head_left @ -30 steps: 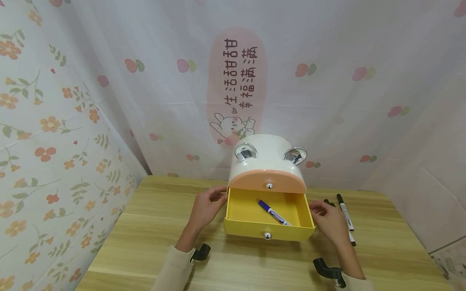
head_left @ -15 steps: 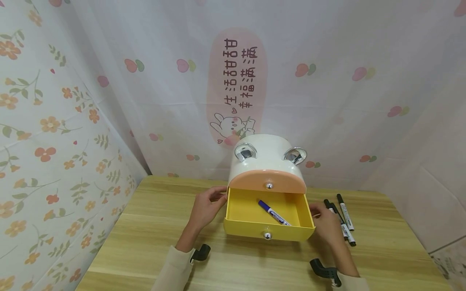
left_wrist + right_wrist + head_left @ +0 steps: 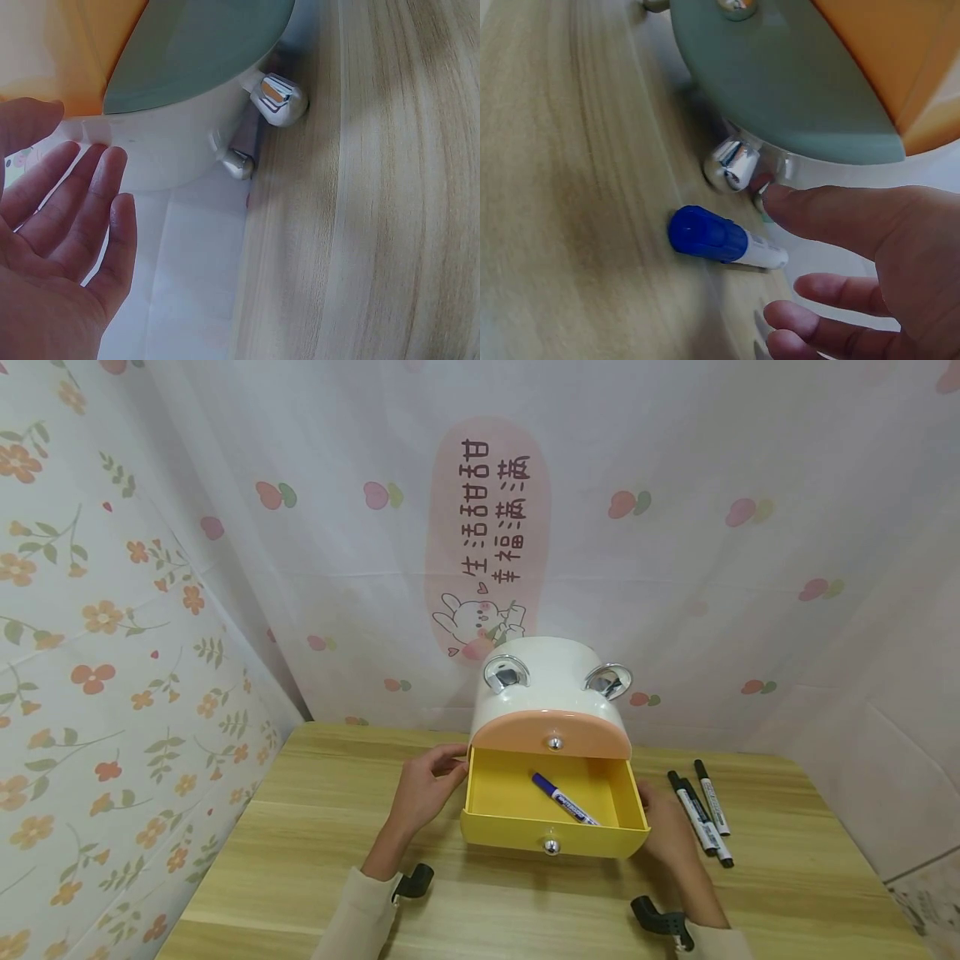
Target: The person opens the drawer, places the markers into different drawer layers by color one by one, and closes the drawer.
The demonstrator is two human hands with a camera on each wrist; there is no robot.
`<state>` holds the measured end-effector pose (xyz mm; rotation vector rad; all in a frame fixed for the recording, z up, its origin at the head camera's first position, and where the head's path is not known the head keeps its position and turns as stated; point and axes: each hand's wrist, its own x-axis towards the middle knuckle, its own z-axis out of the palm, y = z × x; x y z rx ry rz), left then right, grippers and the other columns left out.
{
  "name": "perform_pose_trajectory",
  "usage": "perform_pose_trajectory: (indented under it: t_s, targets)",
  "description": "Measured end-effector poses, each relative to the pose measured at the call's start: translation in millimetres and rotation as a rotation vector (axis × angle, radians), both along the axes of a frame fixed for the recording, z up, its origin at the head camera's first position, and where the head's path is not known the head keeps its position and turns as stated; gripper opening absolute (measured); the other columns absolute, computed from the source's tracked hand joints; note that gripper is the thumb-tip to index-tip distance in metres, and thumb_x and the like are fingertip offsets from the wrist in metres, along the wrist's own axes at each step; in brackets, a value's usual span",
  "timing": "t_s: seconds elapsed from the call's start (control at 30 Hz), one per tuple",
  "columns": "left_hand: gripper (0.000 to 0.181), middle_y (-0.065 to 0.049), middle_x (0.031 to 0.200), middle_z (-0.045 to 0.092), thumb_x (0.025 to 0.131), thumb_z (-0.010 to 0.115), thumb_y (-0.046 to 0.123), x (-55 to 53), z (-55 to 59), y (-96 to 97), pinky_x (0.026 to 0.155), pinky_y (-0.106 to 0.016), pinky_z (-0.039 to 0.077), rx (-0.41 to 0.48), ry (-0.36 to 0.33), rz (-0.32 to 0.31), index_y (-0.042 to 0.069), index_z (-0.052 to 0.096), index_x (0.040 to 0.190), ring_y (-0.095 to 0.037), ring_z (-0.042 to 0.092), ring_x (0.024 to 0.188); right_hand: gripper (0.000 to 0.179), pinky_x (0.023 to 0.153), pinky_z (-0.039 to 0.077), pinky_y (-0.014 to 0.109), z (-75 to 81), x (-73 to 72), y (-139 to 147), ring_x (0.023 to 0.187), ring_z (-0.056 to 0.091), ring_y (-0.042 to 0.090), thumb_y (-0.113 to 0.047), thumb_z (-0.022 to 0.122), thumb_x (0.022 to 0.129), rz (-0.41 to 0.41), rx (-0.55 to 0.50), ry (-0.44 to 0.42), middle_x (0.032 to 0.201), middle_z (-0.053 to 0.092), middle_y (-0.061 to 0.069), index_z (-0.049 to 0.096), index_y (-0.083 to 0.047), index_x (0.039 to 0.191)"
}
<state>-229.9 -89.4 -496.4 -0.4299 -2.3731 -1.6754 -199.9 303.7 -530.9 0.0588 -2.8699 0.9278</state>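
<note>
A white drawer organizer [image 3: 543, 689] with silver eye-like rings stands on the table. Its yellow drawer [image 3: 498, 781] is pulled out and holds a blue-capped whiteboard marker [image 3: 564, 799]. My left hand [image 3: 423, 789] is at the organizer's left side; in the left wrist view its fingers are loosely bent and grip nothing. My right hand [image 3: 667, 831] is low beside the drawer's right side, its fingertips hidden from the head. In the right wrist view, a blue-capped marker [image 3: 709, 235] lies on the table near a silver foot [image 3: 733, 163], just apart from my spread thumb and fingers.
Several black-capped markers [image 3: 693, 814] lie on the table to the right of my right hand. Above the open drawer is an orange drawer front [image 3: 525, 737]; a green one [image 3: 795, 82] sits below it. A patterned curtain [image 3: 360, 560] hangs behind the table [image 3: 330, 827].
My right hand has slid left and a little nearer to the body, uncovering more of the black-capped markers. My left hand, the organizer and the open drawer have stayed put.
</note>
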Motion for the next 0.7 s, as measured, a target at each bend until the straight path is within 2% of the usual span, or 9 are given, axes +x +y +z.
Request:
perform_pose_trajectory:
  t_s: [0.17,0.4,0.57,0.7]
  targets:
    - [0.025,-0.008,0.119,0.081,0.103,0.080,0.013,0.3,0.2,0.0,0.087,-0.040,0.066,0.000,-0.002,-0.001,0.008,0.080,0.127,-0.024,0.080,0.101,0.038,0.081,0.059,0.064,-4.3,1.5,-1.4,0.096,0.073,0.041,-0.012,0.072,0.102,0.009,0.028,0.014,0.111,0.076,0.024,0.066,0.007,0.134]
    - [0.025,-0.008,0.119,0.081,0.103,0.079,0.012,-0.1,-0.6,-0.3,0.086,-0.038,0.066,0.006,-0.004,-0.003,0.008,0.080,0.127,-0.024,0.080,0.101,0.039,0.079,0.059,0.061,-7.3,1.7,-2.5,0.094,0.071,0.036,-0.016,0.071,0.104,-0.004,0.012,-0.036,0.109,0.075,0.020,0.065,0.006,0.136]
    - [0.025,-0.008,0.119,0.082,0.103,0.080,0.013,0.1,0.1,-0.1,0.086,-0.039,0.066,0.003,-0.002,0.000,0.007,0.081,0.127,-0.024,0.080,0.101,0.026,0.076,0.059,0.059,-7.6,2.3,-3.7,0.092,0.070,0.033,-0.017,0.068,0.105,-0.016,0.023,-0.044,0.105,0.075,0.015,0.070,0.000,0.126]
    - [0.025,-0.008,0.118,0.082,0.103,0.080,0.012,0.3,1.2,0.3,0.086,-0.039,0.066,0.001,-0.003,0.000,0.008,0.081,0.127,-0.024,0.080,0.100,0.012,0.071,0.058,0.053,-7.9,3.0,-4.8,0.086,0.067,0.028,-0.016,0.068,0.104,-0.010,0.033,-0.056,0.097,0.072,0.009,0.071,-0.006,0.111]
